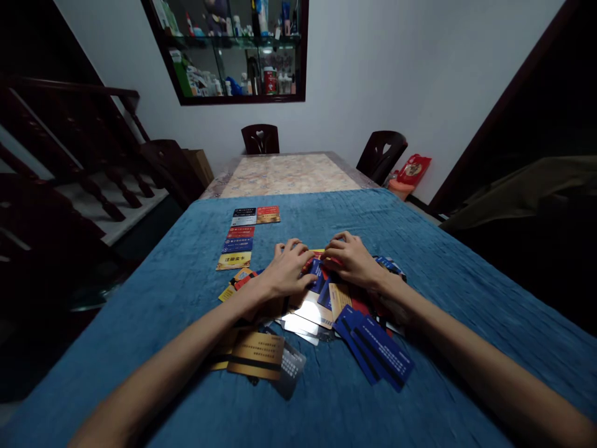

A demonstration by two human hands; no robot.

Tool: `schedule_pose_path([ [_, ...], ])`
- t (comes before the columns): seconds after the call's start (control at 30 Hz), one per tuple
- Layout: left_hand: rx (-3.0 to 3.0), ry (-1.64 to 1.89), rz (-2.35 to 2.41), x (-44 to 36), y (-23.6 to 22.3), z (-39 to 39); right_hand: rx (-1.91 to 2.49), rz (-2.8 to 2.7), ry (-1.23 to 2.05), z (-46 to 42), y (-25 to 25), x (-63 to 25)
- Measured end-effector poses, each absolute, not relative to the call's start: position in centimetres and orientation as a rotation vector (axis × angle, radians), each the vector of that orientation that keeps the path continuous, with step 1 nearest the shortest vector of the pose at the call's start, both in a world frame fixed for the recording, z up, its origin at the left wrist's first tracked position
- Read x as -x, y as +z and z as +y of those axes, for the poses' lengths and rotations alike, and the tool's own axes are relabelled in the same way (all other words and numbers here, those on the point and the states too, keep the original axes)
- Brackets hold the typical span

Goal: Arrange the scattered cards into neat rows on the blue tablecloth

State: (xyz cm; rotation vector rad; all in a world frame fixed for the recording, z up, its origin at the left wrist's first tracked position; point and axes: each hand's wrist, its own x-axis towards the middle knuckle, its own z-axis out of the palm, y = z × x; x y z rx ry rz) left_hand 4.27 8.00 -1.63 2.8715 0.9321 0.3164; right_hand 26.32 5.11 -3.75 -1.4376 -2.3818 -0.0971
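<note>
A loose heap of plastic cards (pixel 321 311), blue, gold, red and silver, lies on a blue cloth (pixel 443 298) in front of me. My left hand (pixel 289 270) rests on the heap's far side with fingers curled down onto the cards. My right hand (pixel 352 258) lies beside it, fingers bent and pressing on cards; both hands meet over a red and yellow card (pixel 318 255). Whether either hand grips a card is hidden. To the left, a tidy column of cards (pixel 237 244) is laid out, with two more cards (pixel 256 215) at its top.
A gold card (pixel 256 354) and dark blue cards (pixel 377 351) lie nearest me. Beyond the cloth is a marble tabletop (pixel 286 174) with two dark chairs (pixel 260 138). A wall cabinet of bottles (pixel 233 50) hangs behind. A stair rail (pixel 69 143) stands at left.
</note>
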Motion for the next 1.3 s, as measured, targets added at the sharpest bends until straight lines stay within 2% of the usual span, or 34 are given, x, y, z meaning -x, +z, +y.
schedule_pose_path([
  [0.57, -2.885, 0.241, 1.14, -3.4, -1.9, 9.1, 1.459, -2.481, 0.003, 5.1, -3.8, -24.9],
  [0.87, -2.996, 0.148, 0.971, -3.5, -1.3, 8.7, 1.47, -2.47, 0.089, 5.0, -4.1, -24.6],
  [1.3, -2.964, 0.041, 1.071, -3.2, -0.5, 8.6, 1.439, -2.457, 0.085, 5.3, -4.2, -25.2],
])
